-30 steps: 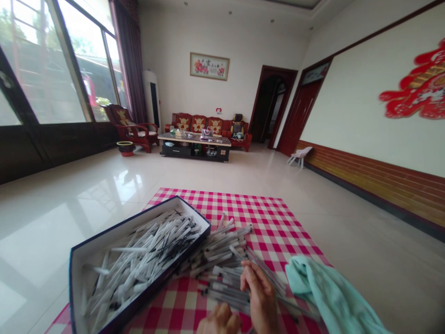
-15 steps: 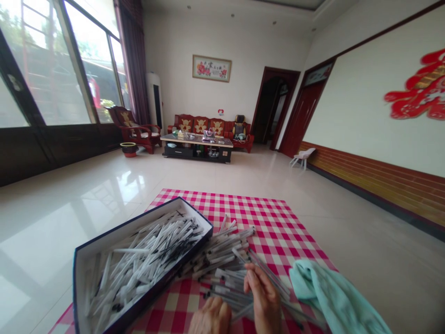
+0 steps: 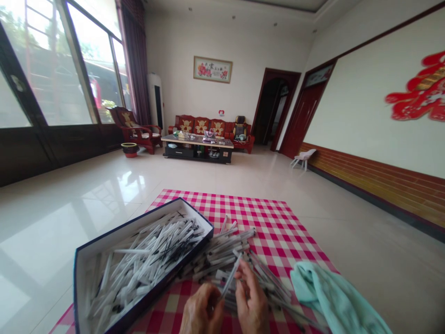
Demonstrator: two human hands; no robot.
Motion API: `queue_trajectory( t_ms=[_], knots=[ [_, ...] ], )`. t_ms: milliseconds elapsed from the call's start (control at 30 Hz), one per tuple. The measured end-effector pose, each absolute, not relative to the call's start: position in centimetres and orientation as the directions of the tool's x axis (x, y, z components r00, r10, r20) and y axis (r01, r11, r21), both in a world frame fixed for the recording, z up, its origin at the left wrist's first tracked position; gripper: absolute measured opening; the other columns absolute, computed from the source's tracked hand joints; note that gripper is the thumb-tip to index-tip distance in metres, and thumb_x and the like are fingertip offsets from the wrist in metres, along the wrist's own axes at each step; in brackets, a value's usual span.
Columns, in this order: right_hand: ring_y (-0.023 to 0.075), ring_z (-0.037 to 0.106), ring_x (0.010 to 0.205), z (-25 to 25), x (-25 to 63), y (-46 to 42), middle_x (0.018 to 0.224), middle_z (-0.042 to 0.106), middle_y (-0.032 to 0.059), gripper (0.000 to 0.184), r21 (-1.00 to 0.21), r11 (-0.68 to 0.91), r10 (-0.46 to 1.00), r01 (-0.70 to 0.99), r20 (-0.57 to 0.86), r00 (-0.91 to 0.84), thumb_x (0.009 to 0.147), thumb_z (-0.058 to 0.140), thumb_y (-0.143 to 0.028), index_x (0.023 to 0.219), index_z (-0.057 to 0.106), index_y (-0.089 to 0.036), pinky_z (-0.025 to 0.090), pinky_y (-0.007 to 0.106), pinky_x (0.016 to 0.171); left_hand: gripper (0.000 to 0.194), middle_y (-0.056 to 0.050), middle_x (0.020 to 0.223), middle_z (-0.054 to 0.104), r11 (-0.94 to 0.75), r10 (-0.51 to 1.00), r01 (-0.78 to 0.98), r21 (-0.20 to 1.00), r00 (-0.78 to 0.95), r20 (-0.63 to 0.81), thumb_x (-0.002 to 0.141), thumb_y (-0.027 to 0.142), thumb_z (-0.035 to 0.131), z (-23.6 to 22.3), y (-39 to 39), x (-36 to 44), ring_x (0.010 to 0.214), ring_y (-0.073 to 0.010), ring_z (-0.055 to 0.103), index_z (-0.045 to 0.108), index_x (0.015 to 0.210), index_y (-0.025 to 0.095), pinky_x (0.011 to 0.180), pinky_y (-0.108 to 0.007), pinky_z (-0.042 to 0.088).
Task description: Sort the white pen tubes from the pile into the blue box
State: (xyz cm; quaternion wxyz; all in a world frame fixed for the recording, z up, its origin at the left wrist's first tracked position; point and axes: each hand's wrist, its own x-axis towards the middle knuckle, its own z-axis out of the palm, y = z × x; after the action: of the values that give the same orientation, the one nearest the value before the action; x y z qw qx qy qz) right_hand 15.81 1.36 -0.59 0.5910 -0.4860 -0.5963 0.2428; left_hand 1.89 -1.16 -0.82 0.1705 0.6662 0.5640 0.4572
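Two hands: the left hand and the right hand sit close together at the bottom of the view, just over the near edge of a loose pile of pens;

Grip: the left fingers curl closed around the lower end of one transparent stick pen; the right fingers press together on its shaft; it tilts up and away between both hands;

Pile: the pens lie crisscrossed on a pink-and-white gingham cloth, just beside the box;

Box: an open, navy-rimmed white cardboard box lies at an angle left of the hands, packed with jumbled white pens;

Towel: a crumpled mint-green towel lies right of the hands, touching the pile's right edge;

Room: a glossy tile floor surrounds the cloth; a glass-topped coffee table stands well apart, before a red wooden sofa;
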Motion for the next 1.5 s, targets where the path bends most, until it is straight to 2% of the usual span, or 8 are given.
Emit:
queue_trajectory(
  t_ms=[100, 267, 433, 567, 767, 1033, 1300, 1500],
  knots=[
    [0.027, 0.062, 0.101, -0.5, 15.9, 1.4, 0.108, 0.066, 0.0099, 0.031, -0.745, 0.511, 0.809, 0.43, 0.585, 0.052, 0.083, 0.055, -0.022, 0.112, 0.065, -0.026, 0.053, 0.04, 0.084, 0.008, 0.006, 0.048, 0.048, -0.284, 0.942, 0.467, 0.837, -0.026, 0.334, 0.073, 0.023, 0.055, -0.9, -1.5, 2.5, 0.04, -0.0072, 0.042, 0.054, 0.067, 0.019, 0.041, -0.016, 0.03],
    [0.0265, 0.065, 0.092, 0.1, 15.7, 1.1, 0.097, 0.069, 0.0091, 0.023, -0.73, 0.555, 0.749, 0.398, 0.647, 0.143, 0.085, 0.055, -0.027, 0.104, 0.068, -0.026, 0.055, 0.037, 0.077, 0.031, 0.004, 0.048, 0.047, -0.366, 0.926, 0.286, 0.885, 0.021, 0.376, 0.081, 0.044, 0.051, 0.3, -1.9, 2.4, 0.042, -0.0078, 0.042, 0.055, 0.065, 0.019, 0.041, -0.017, 0.034],
    [0.0226, 0.066, 0.065, 1.2, 14.5, 0.2, 0.076, 0.071, 0.0069, 0.034, -0.958, 0.274, 0.915, 0.08, 0.285, 0.285, 0.083, 0.056, -0.048, 0.101, 0.067, -0.021, 0.056, 0.033, 0.061, 0.026, -0.003, 0.075, 0.069, -0.27, 0.929, 0.319, 0.908, -0.161, 0.333, 0.085, 0.04, 0.053, 1.2, -1.1, 0.2, 0.068, -0.0155, 0.064, 0.064, 0.093, 0.018, 0.062, -0.02, 0.051],
    [0.0156, 0.057, 0.05, 2.4, 14.1, -0.2, 0.061, 0.067, 0.0026, 0.038, -0.978, 0.104, 0.98, -0.179, 0.07, 0.188, 0.078, 0.06, -0.053, 0.089, 0.068, -0.018, 0.049, 0.026, 0.049, 0.03, -0.006, 0.088, 0.071, -0.327, 0.917, 0.35, 0.878, -0.108, 0.384, 0.085, 0.036, 0.055, 1.3, -0.6, -0.6, 0.078, -0.0166, 0.067, 0.062, 0.108, 0.018, 0.069, -0.021, 0.053],
    [0.0137, 0.053, 0.045, 2.2, 14.3, 0.1, 0.058, 0.064, 0.0014, 0.037, -0.93, -0.031, 0.997, -0.367, -0.055, 0.057, 0.073, 0.066, -0.051, 0.086, 0.067, -0.017, 0.042, 0.024, 0.043, 0.02, -0.002, 0.076, 0.068, -0.447, 0.881, 0.393, 0.804, 0.039, 0.471, 0.089, 0.03, 0.05, 2.4, -0.9, -0.5, 0.066, -0.0132, 0.065, 0.066, 0.094, 0.02, 0.061, -0.018, 0.05],
    [0.0177, 0.059, 0.055, 2.1, 13.6, -0.1, 0.063, 0.066, 0.002, 0.029, -0.948, 0.046, 0.998, -0.315, 0.03, 0.055, 0.065, 0.074, -0.046, 0.078, 0.069, -0.02, 0.047, 0.026, 0.048, 0.02, -0.002, 0.071, 0.067, -0.493, 0.857, 0.42, 0.762, 0.084, 0.509, 0.09, 0.028, 0.047, 2.2, -0.9, -0.3, 0.062, -0.0121, 0.064, 0.066, 0.09, 0.021, 0.058, -0.017, 0.048],
    [0.0163, 0.059, 0.049, 0.3, 13.3, 0.1, 0.054, 0.063, -0.0002, 0.03, -0.902, -0.081, 0.992, -0.423, -0.112, 0.049, 0.064, 0.076, -0.046, 0.078, 0.069, -0.02, 0.046, 0.026, 0.047, 0.016, -0.002, 0.074, 0.067, -0.535, 0.825, 0.441, 0.72, 0.089, 0.558, 0.089, 0.025, 0.049, 2.1, -0.9, -0.4, 0.064, -0.0121, 0.064, 0.065, 0.091, 0.02, 0.06, -0.017, 0.049],
    [0.018, 0.061, 0.056, -0.1, 13.6, 0.2, 0.064, 0.068, 0.0025, 0.026, -0.906, -0.111, 0.994, -0.408, -0.097, -0.055, 0.067, 0.075, -0.041, 0.081, 0.069, -0.021, 0.05, 0.03, 0.055, 0.03, 0.002, 0.058, 0.061, -0.391, 0.902, 0.46, 0.797, 0.021, 0.43, 0.09, 0.032, 0.046, 2.4, -1.4, -0.3, 0.052, -0.0107, 0.057, 0.06, 0.067, 0.02, 0.053, -0.016, 0.044]
  ],
)
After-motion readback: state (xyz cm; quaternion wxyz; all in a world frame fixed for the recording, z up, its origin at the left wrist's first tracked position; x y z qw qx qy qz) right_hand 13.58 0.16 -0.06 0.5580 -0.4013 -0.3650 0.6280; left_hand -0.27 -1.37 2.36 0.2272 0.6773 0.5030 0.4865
